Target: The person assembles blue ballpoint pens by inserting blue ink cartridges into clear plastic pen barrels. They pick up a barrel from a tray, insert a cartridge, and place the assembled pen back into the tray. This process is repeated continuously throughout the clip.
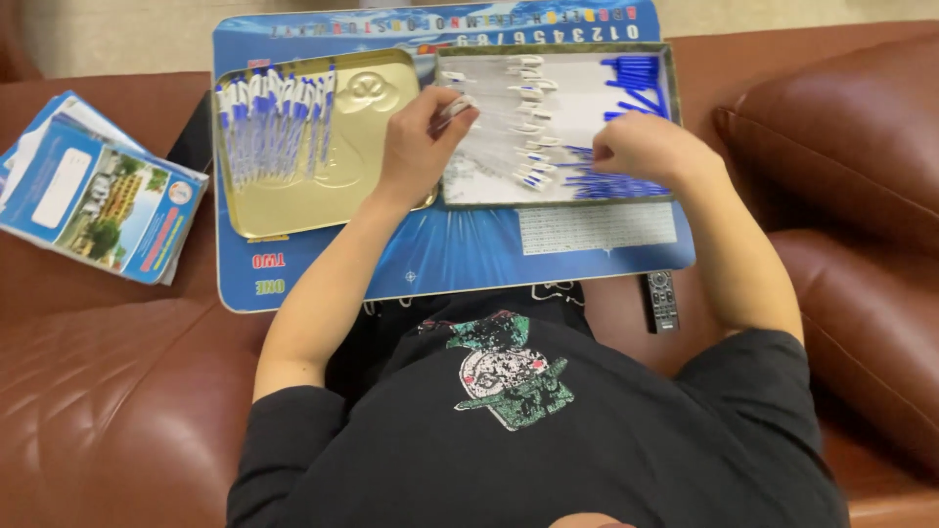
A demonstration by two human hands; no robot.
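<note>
My left hand is closed around a clear pen barrel, held over the inner edge of the shallow white-bottomed tray. My right hand rests fingers-down in that tray, on a heap of thin blue refills. Several clear barrels with white and blue tips lie across the tray's middle, and blue caps sit in its far right corner. To the left, a gold tin lid holds a row of assembled blue and white pens.
Both trays lie on a blue printed lap board over my knees. A stack of booklets sits on the brown leather sofa at left. A black remote control lies beside the board's near right corner. A sofa arm rises at right.
</note>
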